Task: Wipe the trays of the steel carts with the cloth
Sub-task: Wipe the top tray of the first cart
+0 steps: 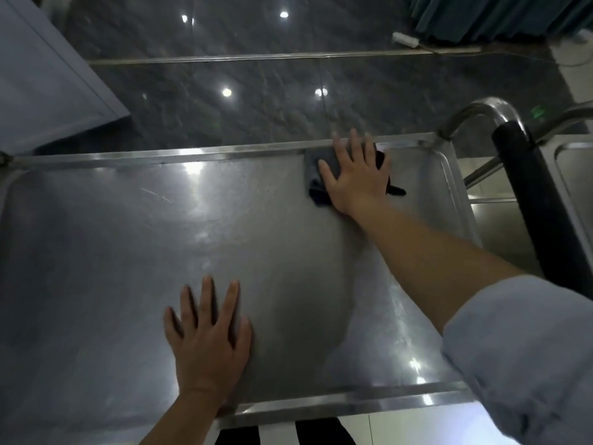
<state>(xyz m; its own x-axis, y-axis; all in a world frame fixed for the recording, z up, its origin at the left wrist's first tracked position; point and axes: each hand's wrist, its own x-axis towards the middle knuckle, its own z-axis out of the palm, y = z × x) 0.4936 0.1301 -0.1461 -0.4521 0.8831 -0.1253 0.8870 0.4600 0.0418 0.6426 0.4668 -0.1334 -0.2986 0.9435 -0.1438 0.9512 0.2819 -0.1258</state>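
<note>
A steel cart's top tray point(128, 239) fills most of the view, shiny and shallow with a raised rim. My right hand point(356, 175) lies flat with spread fingers on a dark grey cloth point(316, 178) at the tray's far right corner, against the far rim. The cloth shows at the hand's left and a dark bit sticks out on its right. My left hand point(208, 335) rests palm down with fingers apart on the near middle of the tray, holding nothing.
The cart's curved steel handle point(481, 110) with a black grip point(539, 200) rises at the right. A second steel cart's tray point(574, 168) stands beyond it. Dark glossy floor tiles point(256, 101) lie past the far rim; a pale panel point(48, 81) is at upper left.
</note>
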